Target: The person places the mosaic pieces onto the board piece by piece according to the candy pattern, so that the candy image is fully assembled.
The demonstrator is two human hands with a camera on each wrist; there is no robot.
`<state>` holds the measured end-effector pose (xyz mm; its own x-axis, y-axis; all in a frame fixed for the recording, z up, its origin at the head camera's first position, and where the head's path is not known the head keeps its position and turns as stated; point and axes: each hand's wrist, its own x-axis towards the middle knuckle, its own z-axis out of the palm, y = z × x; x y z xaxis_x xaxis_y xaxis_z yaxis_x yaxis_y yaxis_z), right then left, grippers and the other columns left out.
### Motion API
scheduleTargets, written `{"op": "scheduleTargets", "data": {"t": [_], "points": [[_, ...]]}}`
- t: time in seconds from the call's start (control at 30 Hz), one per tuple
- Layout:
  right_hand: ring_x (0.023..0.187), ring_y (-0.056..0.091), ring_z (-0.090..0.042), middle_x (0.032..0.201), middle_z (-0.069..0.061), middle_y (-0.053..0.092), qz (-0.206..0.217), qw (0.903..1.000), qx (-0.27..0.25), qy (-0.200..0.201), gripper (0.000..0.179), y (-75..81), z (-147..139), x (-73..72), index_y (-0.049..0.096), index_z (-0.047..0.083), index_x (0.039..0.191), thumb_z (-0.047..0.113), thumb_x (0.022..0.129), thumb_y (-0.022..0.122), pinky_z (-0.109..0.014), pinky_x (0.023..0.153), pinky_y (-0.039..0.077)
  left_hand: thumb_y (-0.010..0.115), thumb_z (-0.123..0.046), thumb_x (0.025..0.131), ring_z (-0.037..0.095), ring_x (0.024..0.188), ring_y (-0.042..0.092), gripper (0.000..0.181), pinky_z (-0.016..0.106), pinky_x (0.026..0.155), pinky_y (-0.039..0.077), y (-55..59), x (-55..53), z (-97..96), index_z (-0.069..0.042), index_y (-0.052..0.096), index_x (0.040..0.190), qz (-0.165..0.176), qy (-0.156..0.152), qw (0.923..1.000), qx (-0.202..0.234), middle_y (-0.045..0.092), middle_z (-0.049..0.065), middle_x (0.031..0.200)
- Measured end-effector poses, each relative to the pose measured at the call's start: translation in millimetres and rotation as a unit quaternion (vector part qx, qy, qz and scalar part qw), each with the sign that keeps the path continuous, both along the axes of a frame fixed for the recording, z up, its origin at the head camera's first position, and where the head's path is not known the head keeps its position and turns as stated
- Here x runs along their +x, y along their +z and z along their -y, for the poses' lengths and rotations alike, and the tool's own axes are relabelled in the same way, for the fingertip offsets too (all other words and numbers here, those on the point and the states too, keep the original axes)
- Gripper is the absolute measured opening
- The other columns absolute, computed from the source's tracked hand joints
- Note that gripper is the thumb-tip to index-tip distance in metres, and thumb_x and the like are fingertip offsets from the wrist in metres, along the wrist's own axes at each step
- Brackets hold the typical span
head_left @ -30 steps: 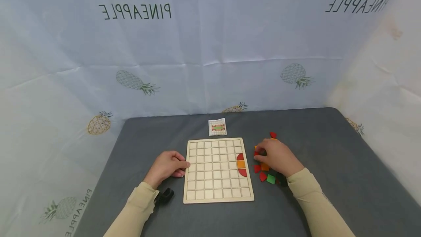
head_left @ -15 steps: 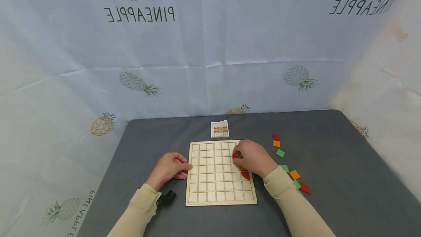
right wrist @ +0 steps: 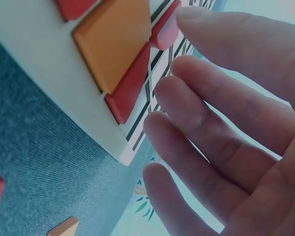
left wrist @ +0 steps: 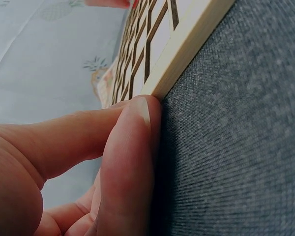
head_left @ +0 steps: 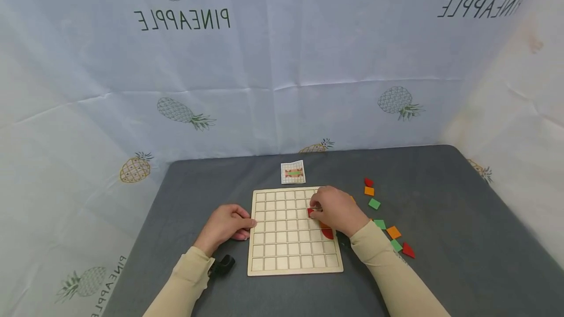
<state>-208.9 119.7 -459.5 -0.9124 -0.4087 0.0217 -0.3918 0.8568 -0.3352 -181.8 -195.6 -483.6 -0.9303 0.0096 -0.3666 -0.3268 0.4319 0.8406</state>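
A pale wooden grid board (head_left: 282, 246) lies on the dark table. At its left edge my left hand (head_left: 225, 226) holds the rim between thumb and index finger, as the left wrist view shows. My right hand (head_left: 341, 209) is over the board's right part, thumb and index pinching a red piece (right wrist: 165, 29) at a cell of the second column from the right. Along the right column sit an orange square (right wrist: 113, 44) and red quarter-round pieces, one red piece (right wrist: 125, 91) above it and another red piece (head_left: 327, 234) below; my hand partly hides these in the head view.
Loose pieces lie right of the board: a green square (head_left: 374, 204), an orange square (head_left: 393, 232), a red piece (head_left: 408, 250) and several others. A small pattern card (head_left: 293, 172) lies behind the board. A pineapple-print cloth (head_left: 273, 121) hangs behind the table.
My right hand has gone from the loose pieces leftward onto the board, bringing a red piece, and then shifted it slightly left. The left hand stays at the board's edge.
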Motion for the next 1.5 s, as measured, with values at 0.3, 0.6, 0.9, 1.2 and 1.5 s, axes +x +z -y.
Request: {"op": "scheduleTargets", "data": {"t": [0.3,0.6,0.9,1.2,1.5], "points": [[0.079,0.054,-0.010,0.079,0.008,0.067,0.010,0.9999,-0.012,0.007,0.012,-2.1,0,-0.5,0.080,0.019,0.083,0.018,0.090,0.090,-0.028,0.065,0.052,0.090,-0.014,0.089,0.017,0.067,0.076,0.024,0.034,0.064,0.067,-0.7,-0.7,-0.5,-0.004,0.072,0.101,0.001,0.002,1.0000,0.001,0.078,0.010,0.082],[0.080,0.058,-0.010,0.088,0.005,0.069,0.023,0.9993,-0.030,-0.008,0.005,6.5,-15,1.6,0.082,0.016,0.092,0.020,0.094,0.085,-0.028,0.067,0.055,0.091,-0.015,0.088,0.017,0.067,0.076,0.025,0.033,0.064,0.067,-1.1,-0.7,-3.2,-0.003,0.072,0.101,0.002,0.001,1.0000,-0.001,0.077,0.011,0.082],[0.095,0.071,-0.023,0.105,-0.003,0.076,0.021,0.9988,-0.029,-0.033,0.019,11.4,-85,-1.0,0.083,0.011,0.112,0.020,0.096,0.084,-0.044,0.086,0.064,0.090,-0.016,0.088,0.017,0.067,0.075,0.026,0.033,0.064,0.067,-2.0,0.2,-2.2,-0.003,0.072,0.102,0.001,0.000,1.0000,-0.007,0.077,0.010,0.082],[0.101,0.073,-0.029,0.109,-0.007,0.077,0.036,0.9970,-0.022,-0.065,0.023,9.5,-144,-0.6,0.081,0.007,0.115,0.018,0.095,0.083,-0.053,0.091,0.064,0.090,-0.017,0.089,0.017,0.068,0.076,0.027,0.033,0.065,0.067,1.0,-0.4,0.8,-0.003,0.072,0.103,0.002,0.001,0.9999,-0.013,0.077,0.010,0.082],[0.094,0.071,-0.025,0.106,-0.008,0.078,0.058,0.9946,-0.017,-0.084,0.029,1.5,-155,-1.5,0.082,0.006,0.113,0.024,0.091,0.088,-0.053,0.088,0.064,0.090,-0.015,0.088,0.018,0.067,0.076,0.027,0.034,0.064,0.067,0.4,1.3,-0.5,-0.002,0.072,0.104,-0.002,0.006,1.0000,-0.005,0.077,0.011,0.083]]}}
